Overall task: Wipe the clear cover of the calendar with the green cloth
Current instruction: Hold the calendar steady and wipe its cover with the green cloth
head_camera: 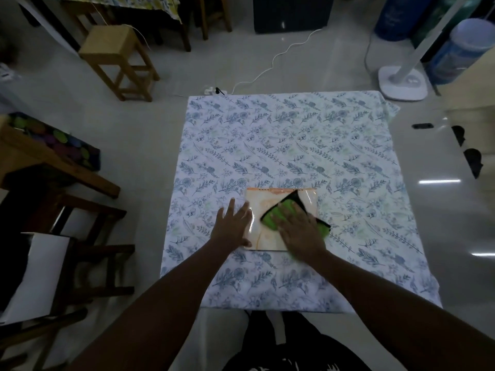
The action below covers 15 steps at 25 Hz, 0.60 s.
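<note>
Wiping is underway: the right hand [300,231] presses the green cloth [281,214] flat on the calendar [267,236], the left hand [233,223] lies open steadying its edge; the near part looks unwiped

**Table and what lies on it**

A table covered by a leaf-printed cloth [281,145] stands on a pale glossy floor [150,135]. Near its front edge a calendar [265,207] lies flat on the cloth. The left hand [233,223] lies flat, partly on the calendar's left edge and partly on the cloth.
</note>
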Available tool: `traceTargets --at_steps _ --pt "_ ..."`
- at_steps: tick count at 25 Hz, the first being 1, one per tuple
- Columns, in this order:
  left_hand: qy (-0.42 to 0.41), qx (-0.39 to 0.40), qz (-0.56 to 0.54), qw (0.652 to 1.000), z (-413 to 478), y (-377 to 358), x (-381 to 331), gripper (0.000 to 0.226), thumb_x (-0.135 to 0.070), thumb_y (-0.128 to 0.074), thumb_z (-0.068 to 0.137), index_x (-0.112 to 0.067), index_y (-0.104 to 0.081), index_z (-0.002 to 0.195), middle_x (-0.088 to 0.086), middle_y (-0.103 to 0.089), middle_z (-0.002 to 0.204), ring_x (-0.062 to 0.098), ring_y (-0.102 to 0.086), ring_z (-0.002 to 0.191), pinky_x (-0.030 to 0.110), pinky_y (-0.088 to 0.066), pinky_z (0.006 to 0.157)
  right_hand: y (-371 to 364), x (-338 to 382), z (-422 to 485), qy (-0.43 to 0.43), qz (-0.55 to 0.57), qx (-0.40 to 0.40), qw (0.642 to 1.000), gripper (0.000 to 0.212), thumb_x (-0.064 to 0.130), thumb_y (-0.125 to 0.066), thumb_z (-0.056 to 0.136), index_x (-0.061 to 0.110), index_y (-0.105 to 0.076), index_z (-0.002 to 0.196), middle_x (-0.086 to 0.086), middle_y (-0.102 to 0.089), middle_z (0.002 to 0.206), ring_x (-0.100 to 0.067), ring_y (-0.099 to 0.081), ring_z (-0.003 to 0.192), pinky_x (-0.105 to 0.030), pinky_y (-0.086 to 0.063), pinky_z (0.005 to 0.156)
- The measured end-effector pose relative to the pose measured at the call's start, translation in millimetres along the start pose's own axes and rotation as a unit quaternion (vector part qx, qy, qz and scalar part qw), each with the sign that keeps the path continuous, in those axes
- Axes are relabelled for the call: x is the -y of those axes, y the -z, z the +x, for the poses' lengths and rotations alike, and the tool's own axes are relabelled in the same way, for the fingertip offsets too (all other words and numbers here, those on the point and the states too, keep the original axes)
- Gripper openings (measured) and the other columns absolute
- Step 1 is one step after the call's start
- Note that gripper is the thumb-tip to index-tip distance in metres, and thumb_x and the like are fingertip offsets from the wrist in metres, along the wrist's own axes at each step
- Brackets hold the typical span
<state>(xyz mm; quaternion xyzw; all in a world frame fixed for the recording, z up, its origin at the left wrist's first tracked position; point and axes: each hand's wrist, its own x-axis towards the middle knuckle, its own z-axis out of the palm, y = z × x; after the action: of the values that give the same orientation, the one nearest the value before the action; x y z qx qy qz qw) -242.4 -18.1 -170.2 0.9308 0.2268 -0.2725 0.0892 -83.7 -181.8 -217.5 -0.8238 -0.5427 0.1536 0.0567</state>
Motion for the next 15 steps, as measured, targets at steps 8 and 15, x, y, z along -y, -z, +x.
traceTargets --at_steps 8,15 --pt "0.013 0.013 -0.006 1.0 0.3 -5.7 3.1 0.104 -0.056 -0.066 0.082 -0.018 -0.006 0.157 0.0 0.005 0.167 0.04 0.006 0.151 0.058 -0.006 0.122 -15.2 44.7 -27.7 -0.035 0.001 -0.014 0.999 0.049 0.044 -0.03 0.098 0.043 -0.02 0.147 0.007 -0.013 0.161 -0.023 -0.004 0.149 -0.053 -0.023 0.113" --pt "0.04 -0.008 -0.037 0.998 -0.4 -8.0 5.2 0.116 -0.062 -0.069 0.075 -0.013 -0.003 0.157 0.002 0.006 0.167 0.04 0.01 0.151 0.058 -0.004 0.121 -4.2 63.3 42.8 -0.147 0.044 -0.043 0.987 0.047 0.044 -0.027 0.098 0.041 -0.026 0.145 0.004 -0.015 0.161 -0.027 -0.005 0.149 -0.055 -0.018 0.114"
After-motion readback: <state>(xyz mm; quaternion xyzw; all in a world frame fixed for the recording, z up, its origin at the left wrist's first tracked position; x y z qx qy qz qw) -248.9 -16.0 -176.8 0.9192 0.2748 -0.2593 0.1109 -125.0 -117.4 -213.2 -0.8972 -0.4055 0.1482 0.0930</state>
